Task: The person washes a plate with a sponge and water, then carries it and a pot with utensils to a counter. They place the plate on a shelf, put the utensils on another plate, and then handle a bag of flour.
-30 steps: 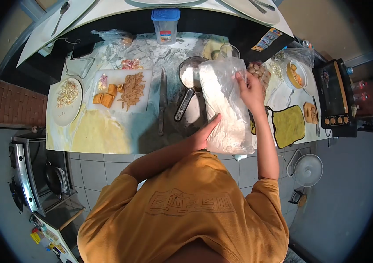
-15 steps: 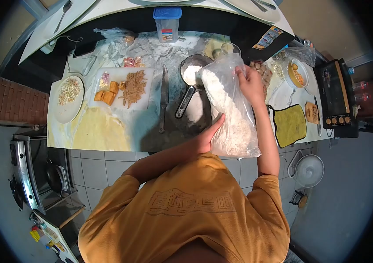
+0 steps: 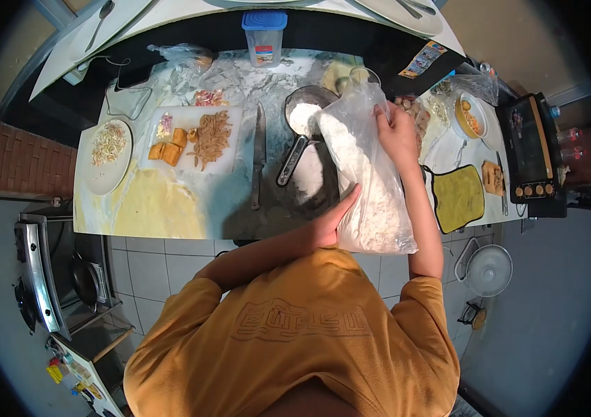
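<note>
A clear plastic bag of white powder [image 3: 377, 201] slants over the counter's front edge, its upper end over a black-handled pan [image 3: 310, 97] with white powder in it. My right hand [image 3: 398, 132] pinches the bag's upper edge. Lower down, my left hand [image 3: 335, 219] presses against the bag's left side, its fingers partly hidden behind it. White powder [image 3: 308, 177] also lies on the dark surface beside the pan handle. A long knife [image 3: 258, 160] rests left of the pan.
On the left are a white board [image 3: 228, 154] with cut food and a plate of sprouts [image 3: 109, 156]. A blue-lidded container [image 3: 265, 45] stands at the back. To the right are a green cloth [image 3: 458, 198], a bowl [image 3: 471, 116] and a toaster oven [image 3: 533, 149].
The lower end of the bag has shifted slightly down and to the right. My left hand has moved a little with it, and my right hand keeps its hold.
</note>
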Demonstrator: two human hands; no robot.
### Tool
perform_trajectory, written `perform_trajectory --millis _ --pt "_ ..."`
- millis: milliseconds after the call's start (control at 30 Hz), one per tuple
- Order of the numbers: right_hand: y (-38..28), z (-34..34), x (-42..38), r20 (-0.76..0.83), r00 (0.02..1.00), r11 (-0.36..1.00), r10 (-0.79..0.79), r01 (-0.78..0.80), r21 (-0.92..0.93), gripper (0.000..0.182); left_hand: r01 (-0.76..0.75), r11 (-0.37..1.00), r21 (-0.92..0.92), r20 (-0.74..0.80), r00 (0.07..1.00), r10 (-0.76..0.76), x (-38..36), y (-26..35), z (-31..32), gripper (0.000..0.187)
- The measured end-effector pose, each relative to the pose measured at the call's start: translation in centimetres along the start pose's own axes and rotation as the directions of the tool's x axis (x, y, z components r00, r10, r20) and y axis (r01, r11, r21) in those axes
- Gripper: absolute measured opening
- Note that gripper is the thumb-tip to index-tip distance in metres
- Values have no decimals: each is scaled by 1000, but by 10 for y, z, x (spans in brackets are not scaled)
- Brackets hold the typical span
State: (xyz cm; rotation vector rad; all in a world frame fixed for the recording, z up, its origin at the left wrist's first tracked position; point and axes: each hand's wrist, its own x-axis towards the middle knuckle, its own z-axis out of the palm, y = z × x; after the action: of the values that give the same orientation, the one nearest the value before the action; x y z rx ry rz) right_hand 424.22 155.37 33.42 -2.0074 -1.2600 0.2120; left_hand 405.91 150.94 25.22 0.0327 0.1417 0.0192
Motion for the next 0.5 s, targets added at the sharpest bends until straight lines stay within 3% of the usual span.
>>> perform_trajectory --millis 433,500 --pt "5 -3 -11 6 1000 999 -2 2 -33 17 30 999 -31 -4 1000 -30 -6 -4 0 52" --pt "12 -1 -9 -106 992 998 -62 64 16 19 35 999 -11 -47 998 -36 -4 -5 0 52"
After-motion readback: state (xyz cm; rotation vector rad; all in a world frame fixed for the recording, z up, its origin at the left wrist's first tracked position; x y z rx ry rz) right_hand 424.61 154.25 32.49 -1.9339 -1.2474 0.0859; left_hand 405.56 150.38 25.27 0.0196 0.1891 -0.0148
